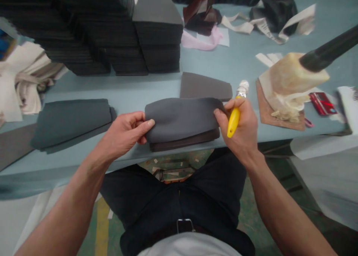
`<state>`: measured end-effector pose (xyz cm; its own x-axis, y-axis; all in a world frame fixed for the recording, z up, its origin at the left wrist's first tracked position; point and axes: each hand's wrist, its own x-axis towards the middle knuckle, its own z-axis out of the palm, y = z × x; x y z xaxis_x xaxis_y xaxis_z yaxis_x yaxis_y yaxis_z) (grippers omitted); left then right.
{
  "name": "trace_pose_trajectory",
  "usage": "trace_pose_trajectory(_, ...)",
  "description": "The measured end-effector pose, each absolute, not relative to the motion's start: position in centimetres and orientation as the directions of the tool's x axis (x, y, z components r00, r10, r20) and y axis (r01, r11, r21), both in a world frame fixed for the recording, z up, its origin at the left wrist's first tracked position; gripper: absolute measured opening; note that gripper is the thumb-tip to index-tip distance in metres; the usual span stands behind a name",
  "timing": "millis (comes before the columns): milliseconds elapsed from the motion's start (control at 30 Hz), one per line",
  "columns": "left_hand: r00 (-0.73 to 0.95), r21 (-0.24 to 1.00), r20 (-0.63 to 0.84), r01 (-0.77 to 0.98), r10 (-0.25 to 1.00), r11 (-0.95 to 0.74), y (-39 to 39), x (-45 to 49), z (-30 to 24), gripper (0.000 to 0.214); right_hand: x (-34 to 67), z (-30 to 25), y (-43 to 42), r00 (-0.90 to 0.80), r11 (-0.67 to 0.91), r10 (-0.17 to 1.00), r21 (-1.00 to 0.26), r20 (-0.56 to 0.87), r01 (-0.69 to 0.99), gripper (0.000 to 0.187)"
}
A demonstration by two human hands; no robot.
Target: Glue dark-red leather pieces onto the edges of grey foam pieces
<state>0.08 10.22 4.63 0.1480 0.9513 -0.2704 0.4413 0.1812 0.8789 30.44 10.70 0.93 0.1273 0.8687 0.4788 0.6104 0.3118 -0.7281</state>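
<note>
Between my two hands a dark grey panel of sheet material (181, 118) is held up, bowed slightly, above a brown-black piece (184, 141) at the table's front edge. My left hand (125, 133) pinches its left end between thumb and fingers. At the right end, my right hand (240, 125) grips the panel's corner and also carries a yellow-handled brush (234, 121), its bristle end wrapped in silvery white and pointing away from me. Just behind the panel lies a flat grey-brown piece (205, 85). Left of my left hand rests a pile of dark green-grey panels (72, 118).
Tall stacks of dark panels (156, 36) stand at the back left. On the right, a glue-crusted, yellowish container (293, 75) with a black tube sits on a brown board (279, 123). Cloth scraps (28, 77) lie far left; a red box (323, 103) lies far right.
</note>
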Motion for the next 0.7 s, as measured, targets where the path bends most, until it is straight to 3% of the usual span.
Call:
trace_pose_trajectory(233,0.162,0.828,-0.371,0.504,0.914,0.247,10.0,0.1,5.0,0.046,31.4,0.3,9.3,0.114,0.253,0.894,-0.700,0.432,0.668,0.022)
trace_pose_trajectory(700,0.135,0.814,-0.376,0.521,0.917,0.257,10.0,0.5,3.7,0.044,31.4,-0.3,9.0,0.092,0.244,0.905,-0.683,0.416,0.688,0.024)
